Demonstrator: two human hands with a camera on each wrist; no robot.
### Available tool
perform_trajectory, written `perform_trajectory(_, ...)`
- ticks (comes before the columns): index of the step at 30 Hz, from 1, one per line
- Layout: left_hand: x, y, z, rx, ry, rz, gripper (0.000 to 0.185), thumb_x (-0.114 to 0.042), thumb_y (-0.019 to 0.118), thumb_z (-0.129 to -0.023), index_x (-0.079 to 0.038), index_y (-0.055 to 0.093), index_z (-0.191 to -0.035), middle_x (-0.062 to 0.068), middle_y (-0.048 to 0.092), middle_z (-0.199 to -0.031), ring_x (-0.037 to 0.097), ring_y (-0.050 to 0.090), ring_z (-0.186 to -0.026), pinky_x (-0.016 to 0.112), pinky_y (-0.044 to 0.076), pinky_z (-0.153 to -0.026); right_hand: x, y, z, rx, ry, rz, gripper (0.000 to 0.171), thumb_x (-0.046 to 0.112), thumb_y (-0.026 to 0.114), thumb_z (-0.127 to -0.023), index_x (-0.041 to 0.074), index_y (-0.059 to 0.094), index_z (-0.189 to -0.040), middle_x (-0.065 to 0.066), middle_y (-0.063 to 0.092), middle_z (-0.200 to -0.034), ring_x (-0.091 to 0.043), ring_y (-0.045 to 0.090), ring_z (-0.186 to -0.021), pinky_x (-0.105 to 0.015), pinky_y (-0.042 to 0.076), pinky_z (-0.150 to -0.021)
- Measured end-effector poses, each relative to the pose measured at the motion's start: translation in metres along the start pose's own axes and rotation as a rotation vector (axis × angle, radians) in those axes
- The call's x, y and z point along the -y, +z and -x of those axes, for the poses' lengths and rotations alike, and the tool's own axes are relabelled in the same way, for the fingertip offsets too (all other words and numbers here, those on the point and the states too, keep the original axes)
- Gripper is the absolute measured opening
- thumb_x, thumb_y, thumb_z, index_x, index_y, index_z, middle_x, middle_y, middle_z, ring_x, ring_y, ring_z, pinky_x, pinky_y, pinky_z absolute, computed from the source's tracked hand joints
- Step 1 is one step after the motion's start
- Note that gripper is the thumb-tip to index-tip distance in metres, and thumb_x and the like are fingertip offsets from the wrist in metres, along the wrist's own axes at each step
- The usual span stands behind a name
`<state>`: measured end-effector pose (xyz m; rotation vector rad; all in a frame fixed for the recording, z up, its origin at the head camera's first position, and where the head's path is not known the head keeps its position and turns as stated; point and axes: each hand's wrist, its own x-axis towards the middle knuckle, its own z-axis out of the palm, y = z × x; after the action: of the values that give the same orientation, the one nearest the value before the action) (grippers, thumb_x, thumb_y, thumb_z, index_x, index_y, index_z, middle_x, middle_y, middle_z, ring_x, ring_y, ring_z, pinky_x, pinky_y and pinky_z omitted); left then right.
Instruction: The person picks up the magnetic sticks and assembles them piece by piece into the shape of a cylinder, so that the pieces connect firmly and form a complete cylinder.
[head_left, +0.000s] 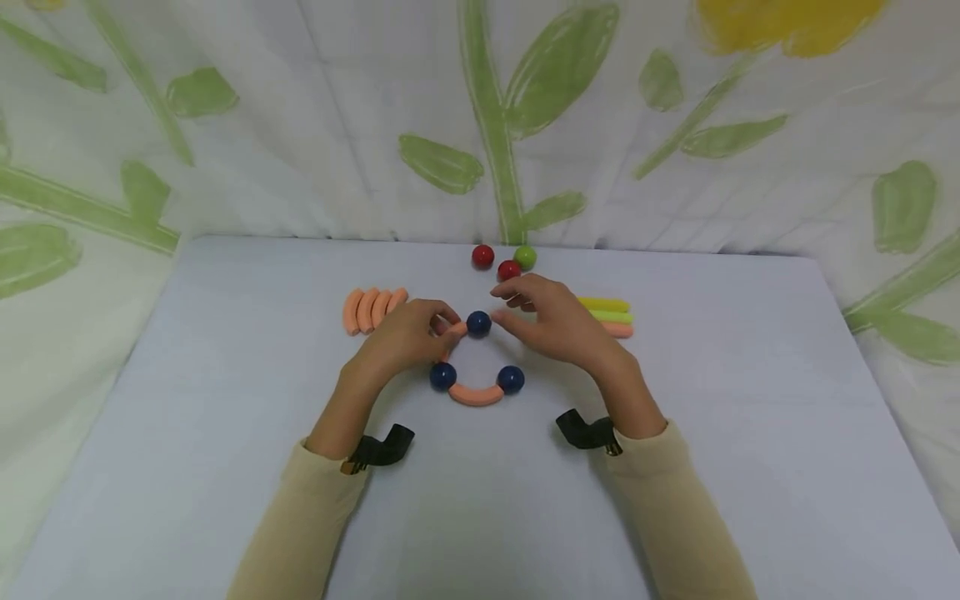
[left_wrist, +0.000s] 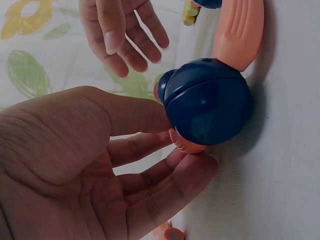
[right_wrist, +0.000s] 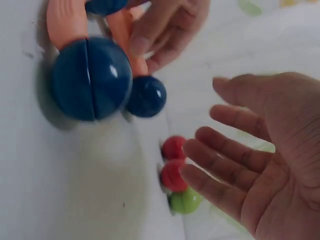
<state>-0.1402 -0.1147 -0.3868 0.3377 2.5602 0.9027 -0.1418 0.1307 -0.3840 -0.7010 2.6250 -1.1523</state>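
Three navy balls and curved orange pieces form part of a ring on the table. My left hand (head_left: 405, 337) pinches a curved orange piece (head_left: 460, 329) between thumb and fingers; its middle is hidden behind them. One end meets the far navy ball (head_left: 479, 324), the other the near-left navy ball (head_left: 443, 376). From there a second curved orange piece (head_left: 476, 395) runs to the near-right navy ball (head_left: 512, 379). My right hand (head_left: 551, 321) holds nothing, fingers extended and apart, just right of the far ball. Its open palm shows in the right wrist view.
Several curved orange pieces (head_left: 365, 312) lie side by side left of the ring. Behind my right hand are yellow, lime and orange sticks (head_left: 613, 317). Two red balls (head_left: 483, 257) and a green ball (head_left: 526, 257) sit near the table's back edge, before a painted cloth (head_left: 360, 125).
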Motion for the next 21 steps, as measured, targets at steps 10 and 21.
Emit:
perform_trajectory(10,0.01,0.008,0.005,-0.01,-0.018,0.038,0.034,-0.035,0.065,-0.105,-0.01,0.072,-0.126,0.007,0.076,-0.097,0.022,0.07,-0.096,0.039,0.057,-0.087,0.016,0.028,0.021,0.032,-0.03,0.12,0.036,0.025,0.073,-0.102,0.01,0.07,-0.134,-0.009,0.069,-0.127,-0.025,0.068,-0.115,-0.044,0.059,-0.099)
perform_trajectory(21,0.014,0.01,0.008,-0.055,-0.017,0.053,0.035,-0.038,0.064,-0.106,-0.013,0.073,-0.127,0.008,0.078,-0.112,0.023,0.071,-0.1,0.039,0.057,-0.087,0.009,0.039,0.059,-0.027,0.04,0.188,0.038,0.028,0.08,-0.096,0.013,0.072,-0.13,-0.004,0.067,-0.127,-0.02,0.068,-0.117,-0.042,0.059,-0.103)
